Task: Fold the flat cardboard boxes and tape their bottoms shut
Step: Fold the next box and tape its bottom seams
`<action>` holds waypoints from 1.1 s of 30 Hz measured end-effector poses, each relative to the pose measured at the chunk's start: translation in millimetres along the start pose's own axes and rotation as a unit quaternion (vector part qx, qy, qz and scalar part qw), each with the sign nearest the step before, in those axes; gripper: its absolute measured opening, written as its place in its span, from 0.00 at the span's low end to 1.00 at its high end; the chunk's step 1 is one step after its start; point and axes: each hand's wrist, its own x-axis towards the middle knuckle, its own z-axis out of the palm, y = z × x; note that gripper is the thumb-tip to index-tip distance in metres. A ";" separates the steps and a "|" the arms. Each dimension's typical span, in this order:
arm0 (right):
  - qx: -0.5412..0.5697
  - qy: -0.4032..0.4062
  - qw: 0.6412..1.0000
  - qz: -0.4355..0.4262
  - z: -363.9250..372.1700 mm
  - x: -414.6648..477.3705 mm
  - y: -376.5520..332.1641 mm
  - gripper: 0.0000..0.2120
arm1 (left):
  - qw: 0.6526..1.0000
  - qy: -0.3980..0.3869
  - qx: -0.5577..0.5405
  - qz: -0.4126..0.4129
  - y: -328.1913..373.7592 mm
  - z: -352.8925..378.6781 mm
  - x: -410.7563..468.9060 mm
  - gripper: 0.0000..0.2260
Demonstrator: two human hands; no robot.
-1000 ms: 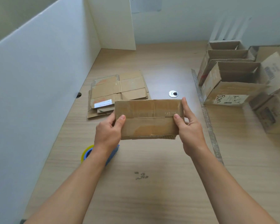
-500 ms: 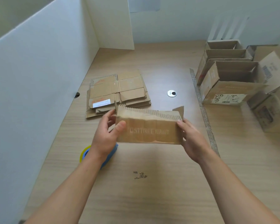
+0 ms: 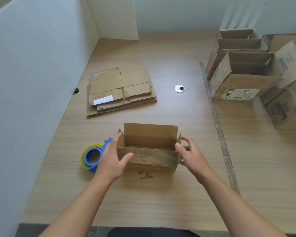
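A pale wood-grain tabletop (image 3: pixel 161 199) fills the view, closed in by a white partition wall (image 3: pixel 32 82) on the left and a white wall at the back. Near the front edge stands a small cardboard box (image 3: pixel 149 161), upright and open at the top, with its flaps raised. The far flap stands tallest, and the near flap shows a torn, corrugated edge. Faint printed lettering runs across the near side, too blurred to read.

The left hand (image 3: pixel 112 161) grips the box's left end, thumb across the near face and fingers reaching along the left side flap. The right hand (image 3: pixel 192 158) is at the right end, fingers spread and curled around the corner, fingertips touching the side flap. Both forearms reach in from the bottom of the view.

Just left of the box, partly behind the left hand, lies a blue tape dispenser (image 3: pixel 92 158) carrying a roll of clear yellowish tape.

Farther back on the left lies a stack of flattened cardboard boxes (image 3: pixel 120 89); the top one bears a white label. A small round metal grommet (image 3: pixel 179 88) sits in the tabletop to the right of the stack. Along the right side, beyond a grey strip, several folded open-topped boxes (image 3: pixel 241 76) stand close together.
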 end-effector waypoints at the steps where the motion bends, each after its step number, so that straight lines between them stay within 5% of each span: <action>1: 0.001 -0.004 1.000 0.006 1.2 -0.7 -0.5 0.21 | 0.999 -0.025 0.038 0.013 -1.0 0.4 -1.4 0.30; 6: 0.024 -0.038 0.997 0.066 -4.0 5.1 -8.9 0.30 | 0.996 -0.072 0.019 0.040 -20.2 2.1 -7.6 0.07; 15: 0.027 -0.053 0.998 0.024 4.4 13.1 -12.2 0.08 | 0.997 -0.037 0.007 0.069 -33.6 -1.4 -13.1 0.10; 22: -0.092 0.061 0.992 -0.066 32.3 7.4 -2.2 0.07 | 0.998 -0.023 -0.030 0.041 -39.1 -2.8 -12.6 0.17; 27: -0.183 0.041 0.981 -0.040 45.1 10.7 -4.0 0.25 | 0.998 -0.009 -0.064 0.016 -40.8 -4.3 -8.8 0.23; 33: -0.235 0.049 0.971 0.002 50.1 20.3 -15.4 0.20 | 0.997 -0.041 -0.019 0.067 -45.9 -9.2 -12.7 0.13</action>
